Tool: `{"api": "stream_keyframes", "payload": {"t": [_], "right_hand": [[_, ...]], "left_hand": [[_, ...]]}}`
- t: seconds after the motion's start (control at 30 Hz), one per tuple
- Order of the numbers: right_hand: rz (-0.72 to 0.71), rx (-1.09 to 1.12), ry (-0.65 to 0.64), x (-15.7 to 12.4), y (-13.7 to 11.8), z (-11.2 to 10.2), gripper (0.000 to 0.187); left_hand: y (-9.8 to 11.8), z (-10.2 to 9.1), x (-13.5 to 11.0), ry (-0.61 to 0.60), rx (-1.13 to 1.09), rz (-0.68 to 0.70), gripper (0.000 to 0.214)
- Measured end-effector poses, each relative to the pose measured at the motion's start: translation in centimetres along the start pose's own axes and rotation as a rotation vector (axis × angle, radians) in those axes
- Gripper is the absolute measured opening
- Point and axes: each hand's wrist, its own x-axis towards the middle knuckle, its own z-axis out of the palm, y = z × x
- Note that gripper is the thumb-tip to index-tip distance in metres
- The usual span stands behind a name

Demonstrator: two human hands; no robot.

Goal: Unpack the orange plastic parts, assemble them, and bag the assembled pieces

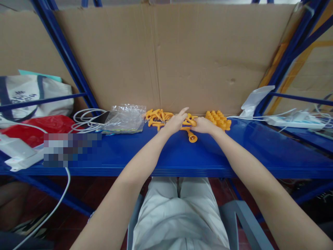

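Over the middle of the blue shelf, my left hand (177, 122) has its fingers stretched out, close above several yellow plastic parts. My right hand (204, 125) is beside it with curled fingers, against a small yellow plastic part (191, 122) that shows at its fingertips; the grip itself is partly hidden. Just in front of both hands lies a yellow piece with a round cup-like end (193, 138). A pile of yellow T-shaped handles (157, 115) with small metal bits is to the left. Yellow knobbed pieces (218, 119) stand in close rows to the right.
Clear plastic bags (126, 119) and white cables (87, 116) lie left on the blue shelf (171, 156). Farther left are a red bag (44, 126), a cloth bag (49, 95) and a white power strip (23, 158). Cardboard (197, 59) closes the back; another power strip (293, 121) lies right.
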Motion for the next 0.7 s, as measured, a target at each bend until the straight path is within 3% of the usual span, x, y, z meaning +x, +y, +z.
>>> {"api": "stream_keyframes", "payload": {"t": [0.13,0.27,0.5,0.7], "right_hand": [[0.052,0.214,-0.089,0.0,-0.3,0.1,0.02],[0.085,0.006,0.041,0.2,-0.9,-0.4,0.016],[0.162,-0.307,0.102,0.0,-1.9,-0.9,0.033],[0.091,-0.423,0.085,-0.2,-2.4,0.0,0.035]], "left_hand": [[1.2,-0.9,0.2,0.033,0.025,0.042,0.035],[2.2,-1.8,0.3,-0.004,0.071,-0.086,0.035],[2.7,-2.2,0.8,0.021,-0.042,-0.209,0.034],[2.1,-1.6,1.3,-0.141,-0.1,-0.387,0.034]]}}
